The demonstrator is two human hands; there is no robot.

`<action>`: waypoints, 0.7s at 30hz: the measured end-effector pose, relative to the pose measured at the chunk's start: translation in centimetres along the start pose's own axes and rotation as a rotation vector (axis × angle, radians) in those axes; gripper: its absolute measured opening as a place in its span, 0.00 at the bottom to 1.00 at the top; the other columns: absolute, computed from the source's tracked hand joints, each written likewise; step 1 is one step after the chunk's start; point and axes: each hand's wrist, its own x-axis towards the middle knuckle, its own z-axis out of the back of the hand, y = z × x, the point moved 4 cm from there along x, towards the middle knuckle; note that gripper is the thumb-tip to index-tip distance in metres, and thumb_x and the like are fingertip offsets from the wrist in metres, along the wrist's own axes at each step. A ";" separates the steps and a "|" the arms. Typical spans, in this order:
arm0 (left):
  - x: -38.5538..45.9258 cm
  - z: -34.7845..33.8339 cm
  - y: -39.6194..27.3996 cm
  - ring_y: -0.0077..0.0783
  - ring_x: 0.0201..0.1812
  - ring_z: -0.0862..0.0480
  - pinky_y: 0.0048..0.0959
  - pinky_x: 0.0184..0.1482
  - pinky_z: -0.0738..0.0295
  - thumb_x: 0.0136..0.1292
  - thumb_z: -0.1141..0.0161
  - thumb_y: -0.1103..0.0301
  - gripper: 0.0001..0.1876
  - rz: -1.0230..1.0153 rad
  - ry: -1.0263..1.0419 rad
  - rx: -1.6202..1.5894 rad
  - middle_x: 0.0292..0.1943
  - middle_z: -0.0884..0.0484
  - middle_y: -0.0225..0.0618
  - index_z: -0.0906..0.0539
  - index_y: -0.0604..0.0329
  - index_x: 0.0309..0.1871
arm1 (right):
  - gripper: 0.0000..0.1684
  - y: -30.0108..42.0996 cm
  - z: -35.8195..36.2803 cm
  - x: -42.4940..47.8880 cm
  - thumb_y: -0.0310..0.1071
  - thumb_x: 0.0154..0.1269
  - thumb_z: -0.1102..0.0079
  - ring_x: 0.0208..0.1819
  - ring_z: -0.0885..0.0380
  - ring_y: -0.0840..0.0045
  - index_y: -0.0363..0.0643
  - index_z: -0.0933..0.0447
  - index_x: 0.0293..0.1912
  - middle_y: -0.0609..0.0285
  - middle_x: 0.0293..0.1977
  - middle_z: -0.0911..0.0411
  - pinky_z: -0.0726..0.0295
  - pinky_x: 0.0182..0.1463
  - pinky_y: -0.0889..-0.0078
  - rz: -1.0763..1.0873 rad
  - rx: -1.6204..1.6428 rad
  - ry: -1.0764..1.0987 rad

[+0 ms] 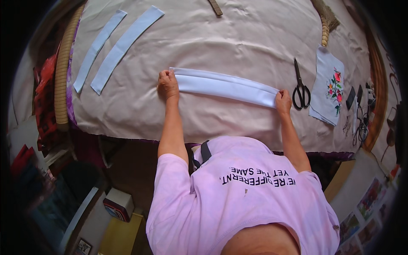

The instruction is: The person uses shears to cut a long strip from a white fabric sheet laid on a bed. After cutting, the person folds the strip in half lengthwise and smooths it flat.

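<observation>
A pale blue fabric strip (pixel 226 89) lies lengthwise before me, with its far long edge folded over in a narrow band. My left hand (pixel 168 83) pinches its left end between thumb and fingers. At the other end, my right hand (pixel 283 101) grips the corner, so the strip is held straight between both hands. Black-handled scissors (pixel 300 91) rest just right of my right hand, blades pointing away. Two more pale blue strips, a narrower one (pixel 100 51) and a wider one (pixel 127 49), lie at the left, slanted and apart from each other.
A wrinkled beige cloth (pixel 223 124) covers the work surface. Embroidered pale blue fabric (pixel 328 86) lies at the right, below a straw brush (pixel 325 28). Cords (pixel 360 124) and small items sit near the right edge. A ruler's end (pixel 216 7) shows at the top.
</observation>
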 end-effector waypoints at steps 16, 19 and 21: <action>-0.2 0.4 -0.3 0.40 0.37 0.24 0.36 0.37 0.29 0.58 0.45 0.62 0.09 -0.183 -0.119 -0.011 0.33 0.26 0.38 0.27 0.56 0.34 | 0.30 2.4 0.1 -3.8 0.43 0.54 0.43 0.43 0.31 0.58 0.44 0.33 0.56 0.47 0.40 0.33 0.31 0.47 0.61 0.241 -0.132 0.077; -0.2 0.4 -0.3 0.41 0.39 0.25 0.37 0.38 0.29 0.58 0.45 0.63 0.08 -0.212 -0.132 -0.043 0.34 0.27 0.39 0.28 0.57 0.34 | 0.29 3.0 0.7 -3.9 0.43 0.54 0.44 0.45 0.33 0.58 0.45 0.33 0.56 0.48 0.42 0.33 0.32 0.49 0.61 0.208 -0.169 0.096; -0.2 0.5 -0.2 0.41 0.39 0.25 0.37 0.40 0.28 0.57 0.46 0.65 0.07 -0.218 -0.137 -0.076 0.35 0.27 0.40 0.26 0.56 0.35 | 0.28 3.1 0.8 -3.8 0.42 0.55 0.45 0.45 0.33 0.58 0.44 0.33 0.55 0.48 0.41 0.34 0.32 0.49 0.60 0.174 -0.184 0.132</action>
